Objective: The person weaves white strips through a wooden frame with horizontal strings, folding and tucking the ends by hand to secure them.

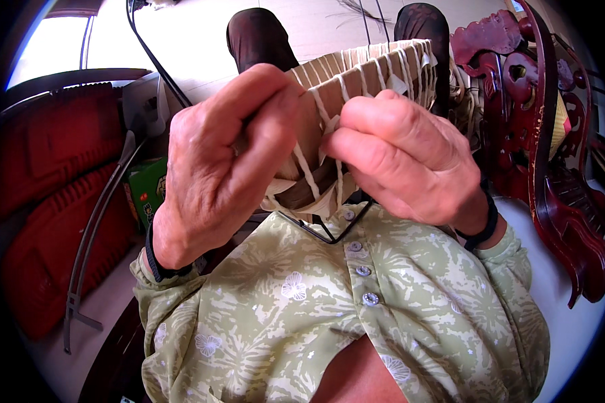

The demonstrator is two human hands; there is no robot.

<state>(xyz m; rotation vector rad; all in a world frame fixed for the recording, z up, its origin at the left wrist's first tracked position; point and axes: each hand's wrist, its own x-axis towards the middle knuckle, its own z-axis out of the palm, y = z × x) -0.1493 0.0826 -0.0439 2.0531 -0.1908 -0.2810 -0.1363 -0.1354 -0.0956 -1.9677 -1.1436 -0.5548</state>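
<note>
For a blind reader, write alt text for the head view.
Left hand and right hand are curled at a beige frame laced with white cord, before a green shirt; a carved dark-red chair stands right.

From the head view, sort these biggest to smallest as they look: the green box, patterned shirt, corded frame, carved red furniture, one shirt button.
1. Patterned shirt
2. Carved red furniture
3. Corded frame, partly covered
4. Green box, partly covered
5. Shirt button

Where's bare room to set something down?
Pale floor on either side of the left knee, beyond the left hand. Crowded: between left hand and right hand, filled by the corded frame; far right, carved dark-red furniture.
</note>
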